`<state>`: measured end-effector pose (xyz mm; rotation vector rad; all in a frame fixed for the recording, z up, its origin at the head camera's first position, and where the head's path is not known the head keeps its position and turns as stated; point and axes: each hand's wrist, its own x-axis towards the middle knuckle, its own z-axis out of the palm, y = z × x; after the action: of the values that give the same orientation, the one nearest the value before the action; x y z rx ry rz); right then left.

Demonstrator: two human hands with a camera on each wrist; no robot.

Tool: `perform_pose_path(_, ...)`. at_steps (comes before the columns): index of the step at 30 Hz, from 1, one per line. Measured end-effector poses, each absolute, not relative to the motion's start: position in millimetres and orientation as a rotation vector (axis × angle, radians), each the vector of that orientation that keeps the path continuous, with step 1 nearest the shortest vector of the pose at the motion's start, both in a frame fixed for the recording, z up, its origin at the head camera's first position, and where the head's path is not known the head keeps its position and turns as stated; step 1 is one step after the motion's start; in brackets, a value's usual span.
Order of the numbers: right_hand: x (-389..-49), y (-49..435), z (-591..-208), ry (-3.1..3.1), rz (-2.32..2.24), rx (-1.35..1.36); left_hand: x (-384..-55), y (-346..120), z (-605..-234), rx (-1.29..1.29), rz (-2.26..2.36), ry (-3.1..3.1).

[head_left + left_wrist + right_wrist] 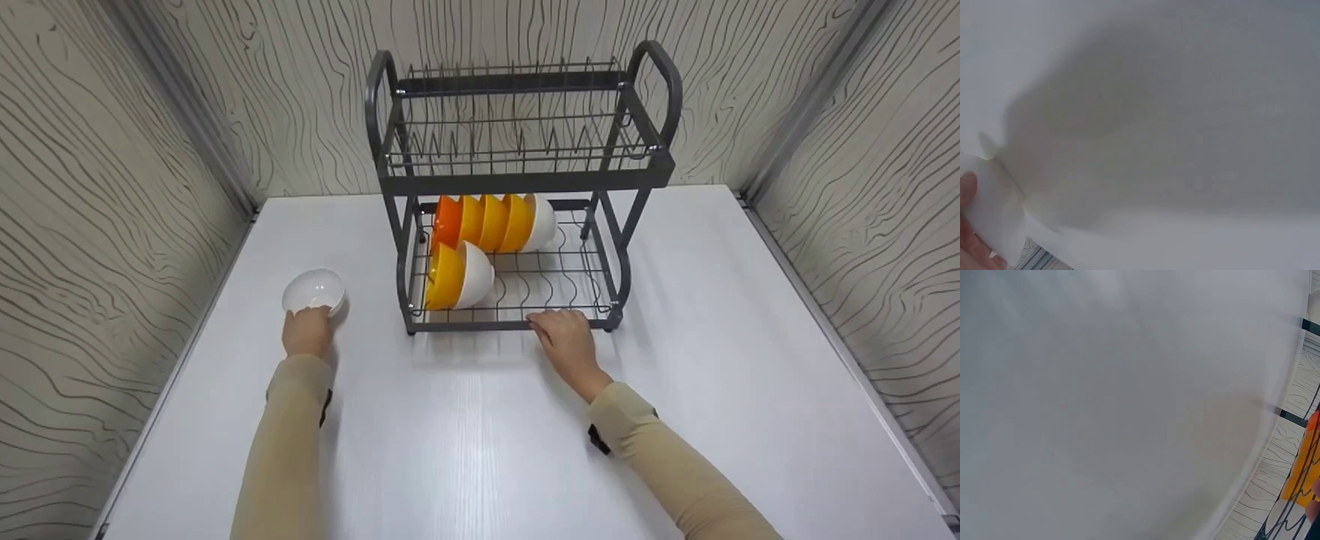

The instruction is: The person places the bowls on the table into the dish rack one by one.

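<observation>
My left hand (307,331) grips the near rim of a small white bowl (313,287) at the left of the table. In the left wrist view, thumb and fingers pinch the side of this bowl (996,205). My right hand (568,345) holds the front bottom rail of a dark two-tier dish rack (525,182), right of its middle. On the lower tier stand tilted bowls: a back row of an orange bowl (447,222), several yellow bowls (493,223) and a white bowl (541,223), and a front pair, yellow (445,279) and white (477,277).
The rack's upper tier (517,120) has wire slots and a curved handle (666,90) at each end. The white table (465,435) is bounded by wood-patterned walls (300,97) at the back and both sides.
</observation>
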<state>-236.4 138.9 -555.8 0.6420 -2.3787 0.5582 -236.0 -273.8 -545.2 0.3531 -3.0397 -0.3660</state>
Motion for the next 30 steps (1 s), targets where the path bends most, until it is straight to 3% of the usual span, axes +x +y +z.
perform_pose_path(18, -234.9, 138.9, -556.5, -2.41, 0.566, 0.633, -234.6, -262.7, -535.0, 0.347, -0.444, -2.912)
perform_pose_path(30, -233.9, 137.5, -556.1, -2.437, 0.577, 0.6, -222.5, -230.5, -522.2, 0.242, -0.641, -2.692)
